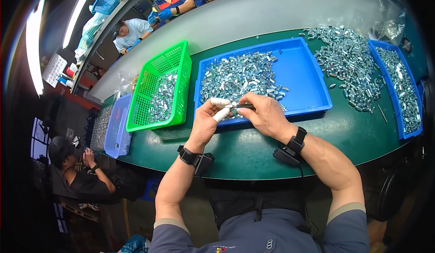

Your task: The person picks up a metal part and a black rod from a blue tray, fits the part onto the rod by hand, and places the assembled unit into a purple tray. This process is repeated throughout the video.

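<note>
My left hand (206,120), with white covers on its thumb and a fingertip, pinches a small shiny metal cylinder-like part (230,105). Its fine shape is too small to make out. In my right hand (268,118) is a thin black rod-shaped tool (246,106), its tip meeting the metal part or lying right beside it. Both hands are over the near edge of a wide blue tray (301,87). Many similar silvery parts (240,76) are heaped in the tray's left and middle.
A green mesh basket (183,90) of metal parts stands left of the tray, with a lighter blue bin (118,126) beyond. Loose parts (349,62) lie piled on the green table (253,158) at right, beside another filled blue tray (398,94). Other people work nearby.
</note>
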{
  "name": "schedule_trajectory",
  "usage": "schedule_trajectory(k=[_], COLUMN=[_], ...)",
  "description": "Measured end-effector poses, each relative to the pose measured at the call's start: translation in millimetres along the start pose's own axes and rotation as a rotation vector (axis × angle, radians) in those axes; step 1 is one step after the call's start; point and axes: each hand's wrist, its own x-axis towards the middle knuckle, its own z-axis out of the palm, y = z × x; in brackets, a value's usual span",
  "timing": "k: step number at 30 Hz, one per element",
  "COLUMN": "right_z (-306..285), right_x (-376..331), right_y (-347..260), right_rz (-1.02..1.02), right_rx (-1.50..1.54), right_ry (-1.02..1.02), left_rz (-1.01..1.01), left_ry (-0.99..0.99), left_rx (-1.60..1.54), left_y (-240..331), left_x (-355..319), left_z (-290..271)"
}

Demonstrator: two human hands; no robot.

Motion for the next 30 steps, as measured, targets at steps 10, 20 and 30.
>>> schedule_trajectory(k=[10, 20, 30], right_z=[1, -1, 0], right_x=[-2, -1, -2], right_y=[-1, -6, 1], right_rz=[-0.073, -0.086, -0.072], right_rx=[-0.033, 0.043, -0.073], right_ry=[0.023, 0.048, -0.045], left_rz=[0.022, 0.044, 0.062], left_ry=[0.006, -0.014, 0.014], left_rx=[0.007, 0.028, 0.043], left_y=[-3, -5, -3], left_x=[-3, -4, -6], left_z=[0, 0, 3])
